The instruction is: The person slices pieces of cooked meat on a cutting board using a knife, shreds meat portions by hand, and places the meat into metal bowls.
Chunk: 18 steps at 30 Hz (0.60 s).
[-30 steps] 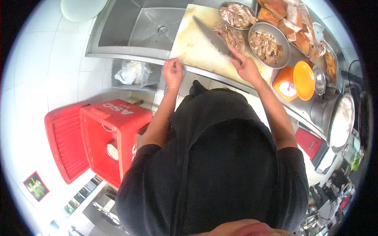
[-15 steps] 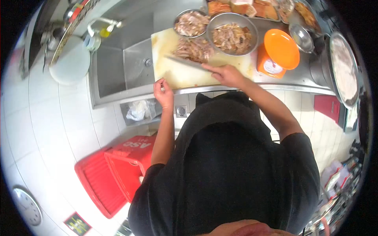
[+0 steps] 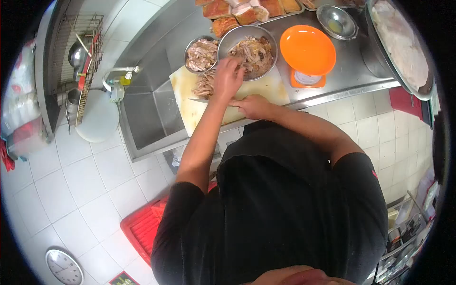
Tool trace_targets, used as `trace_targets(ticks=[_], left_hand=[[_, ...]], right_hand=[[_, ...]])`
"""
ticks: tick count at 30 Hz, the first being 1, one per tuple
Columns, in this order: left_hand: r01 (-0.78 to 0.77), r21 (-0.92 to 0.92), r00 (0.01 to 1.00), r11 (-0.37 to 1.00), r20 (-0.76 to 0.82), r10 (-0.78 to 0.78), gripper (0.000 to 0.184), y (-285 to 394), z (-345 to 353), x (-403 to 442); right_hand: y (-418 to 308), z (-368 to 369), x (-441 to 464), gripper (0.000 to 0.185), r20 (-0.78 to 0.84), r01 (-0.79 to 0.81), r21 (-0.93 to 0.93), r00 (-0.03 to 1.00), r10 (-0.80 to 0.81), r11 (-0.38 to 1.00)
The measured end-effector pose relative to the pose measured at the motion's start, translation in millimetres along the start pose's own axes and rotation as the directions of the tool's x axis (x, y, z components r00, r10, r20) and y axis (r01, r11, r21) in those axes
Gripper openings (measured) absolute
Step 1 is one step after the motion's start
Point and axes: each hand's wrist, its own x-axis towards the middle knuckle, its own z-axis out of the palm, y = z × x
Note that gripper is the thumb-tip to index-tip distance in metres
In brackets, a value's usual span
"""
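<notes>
My right hand is closed round the handle of a knife. The blade points left, low over the pale cutting board, and passes partly behind my left forearm. My left hand reaches over the near-left rim of a large steel bowl of chopped meat. Its fingers are bent and the thumb stands apart; no held piece shows. A pile of cut meat on the board is partly covered by this hand. Beside the large bowl is a smaller bowl of sliced meat.
An orange kitchen scale stands right of the board, a small steel bowl behind it. At the back lies a tray of roasted meat slabs. The sink is on the left, a large pot on the right.
My left hand has moved from the board's front edge up and across to the large bowl. The knife in my right hand has come nearer to me, away from the meat pile. The view has shifted.
</notes>
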Motion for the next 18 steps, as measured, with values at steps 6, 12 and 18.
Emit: trace_targets(ticks=[6,12,18], left_hand=[[-0.136,0.066,0.954,0.989,0.279,0.112,0.029,-5.8,62.8,53.8],[-0.331,0.183,0.85,0.926,0.483,0.209,0.018,-16.8,77.0,65.3],[-0.315,0.204,0.86,0.927,0.474,0.187,0.016,-16.0,78.4,58.3]], right_hand=[[15.0,4.9,11.2,0.039,0.022,0.046,0.016,0.999,-0.046,0.999],[4.7,-24.1,7.6,0.044,0.117,-0.032,0.114,0.993,0.019,0.993],[11.4,-16.9,14.3,0.044,0.147,-0.025,0.093,0.989,0.011,0.995]])
